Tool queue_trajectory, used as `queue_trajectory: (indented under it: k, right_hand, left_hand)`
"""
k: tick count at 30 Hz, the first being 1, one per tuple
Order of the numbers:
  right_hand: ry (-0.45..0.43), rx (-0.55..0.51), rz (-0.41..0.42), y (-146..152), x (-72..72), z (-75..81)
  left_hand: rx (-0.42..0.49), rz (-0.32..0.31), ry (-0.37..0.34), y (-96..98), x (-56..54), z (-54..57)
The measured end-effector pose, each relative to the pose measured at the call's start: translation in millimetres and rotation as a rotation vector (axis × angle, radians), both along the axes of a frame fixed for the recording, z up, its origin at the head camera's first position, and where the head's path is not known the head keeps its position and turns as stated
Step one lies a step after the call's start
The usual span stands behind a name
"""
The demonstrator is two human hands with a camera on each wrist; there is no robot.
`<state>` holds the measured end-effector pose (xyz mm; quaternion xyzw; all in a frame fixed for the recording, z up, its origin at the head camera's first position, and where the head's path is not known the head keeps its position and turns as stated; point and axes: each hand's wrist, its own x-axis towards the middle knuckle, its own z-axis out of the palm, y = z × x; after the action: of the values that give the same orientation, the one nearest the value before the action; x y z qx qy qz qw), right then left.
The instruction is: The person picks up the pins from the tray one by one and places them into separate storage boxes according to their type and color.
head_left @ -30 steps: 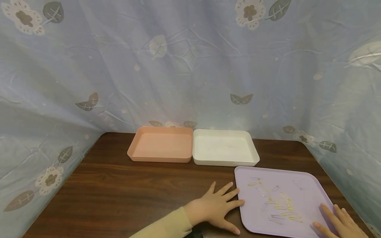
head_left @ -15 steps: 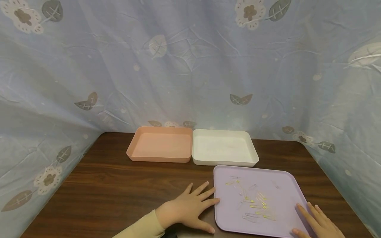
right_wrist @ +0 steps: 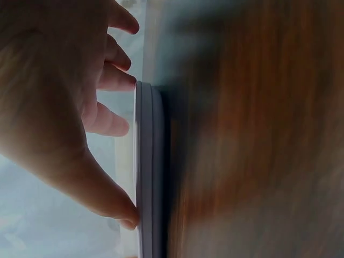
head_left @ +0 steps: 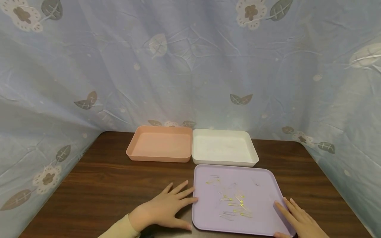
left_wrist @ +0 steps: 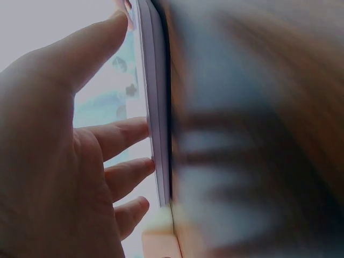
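Note:
A flat purple tray [head_left: 259, 185] lies on the table with several safety pins [head_left: 241, 201] scattered over its middle and left, some yellow, some silvery. My left hand [head_left: 166, 206] spreads its fingers against the tray's left edge; in the left wrist view the fingertips [left_wrist: 141, 128] meet the tray's side [left_wrist: 156, 107]. At the right edge, my right hand [head_left: 300, 219] touches the rim with spread, mostly straight fingers. Its thumb reaches the tray's side [right_wrist: 146, 161] in the right wrist view. Neither hand holds a pin.
Behind the purple tray, a pink tray [head_left: 160, 159] and a white tray [head_left: 225, 163] stand side by side on the brown wooden table [head_left: 98, 185]. A pale blue patterned curtain [head_left: 190, 82] surrounds the back and sides.
The purple tray, with the pins on it, has slid left across the table. Both hands have travelled left along with it at its edges. The pink and white trays stay put.

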<state>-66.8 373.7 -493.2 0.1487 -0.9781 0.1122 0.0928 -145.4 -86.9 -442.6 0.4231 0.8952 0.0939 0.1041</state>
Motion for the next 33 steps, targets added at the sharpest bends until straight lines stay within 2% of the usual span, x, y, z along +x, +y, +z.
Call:
queue_trajectory:
  k: [5,13,17,23,26,33]
  right_hand:
    - [0.028,0.029,0.064,-16.1,-6.7,6.4]
    - [0.088,0.074,0.171,-40.1,-19.5,16.9]
    - [0.1,0.087,0.201,-49.3,-24.0,19.7]
    - [0.144,0.105,0.227,-53.3,-29.6,16.3]
    - [0.14,0.097,0.226,-54.1,-29.4,15.3]
    - [0.099,0.069,0.229,-66.6,-29.2,17.6]
  left_hand:
    - [0.03,0.028,-0.007,-19.8,1.2,-0.7]
    - [0.067,0.103,-0.03,-43.8,-0.5,4.5]
    - [0.057,0.132,-0.019,-45.3,-2.5,4.8]
    - [0.044,0.148,0.034,-39.9,-2.7,2.5]
    - [0.033,0.159,0.055,-39.9,-2.5,2.4]
    - [0.024,0.209,0.04,-49.6,-6.6,6.1]
